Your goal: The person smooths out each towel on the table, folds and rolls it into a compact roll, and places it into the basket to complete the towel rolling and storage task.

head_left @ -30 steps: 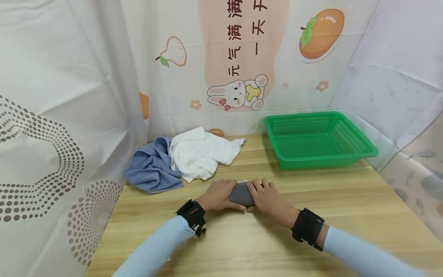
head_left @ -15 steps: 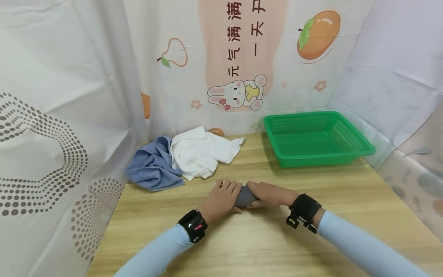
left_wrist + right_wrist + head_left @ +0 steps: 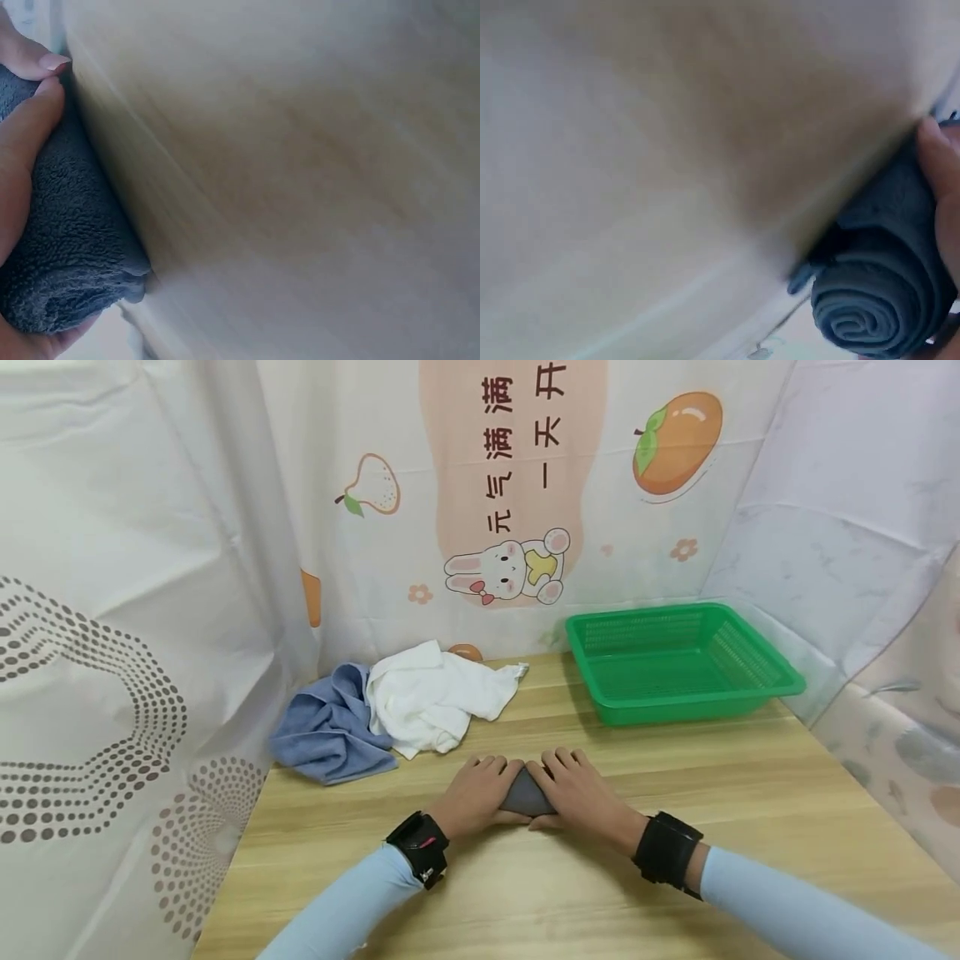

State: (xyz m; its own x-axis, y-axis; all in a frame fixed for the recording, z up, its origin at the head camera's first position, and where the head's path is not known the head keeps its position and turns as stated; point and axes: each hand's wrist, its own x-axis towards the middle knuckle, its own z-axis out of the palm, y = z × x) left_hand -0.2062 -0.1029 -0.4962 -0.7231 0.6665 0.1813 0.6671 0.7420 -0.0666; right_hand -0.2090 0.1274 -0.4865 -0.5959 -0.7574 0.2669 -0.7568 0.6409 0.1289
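Note:
A dark grey towel (image 3: pixel 527 795), rolled into a tight bundle, lies on the wooden table between my two hands. My left hand (image 3: pixel 474 799) grips its left end, and the thumb lies along the near side. My right hand (image 3: pixel 588 799) holds the right end, fingers over the top and thumb at the near side. The thumbs meet or nearly meet in front of the roll. Thick terry pile shows on the towel (image 3: pixel 75 210) in the left wrist view. Spiral layers show at the end of the roll (image 3: pixel 866 311) in the right wrist view.
A crumpled blue towel (image 3: pixel 330 727) and a white towel (image 3: pixel 435 693) lie together at the back left of the table (image 3: pixel 480 893). A green plastic basket (image 3: pixel 697 700) stands at the back right. Printed curtains hang behind and along the sides.
My right hand turned inward on the towel roll half a second ago and has since swung back, fingers pointing forward. Both hands keep hold of the roll, which has barely shifted. The view tilted slightly.

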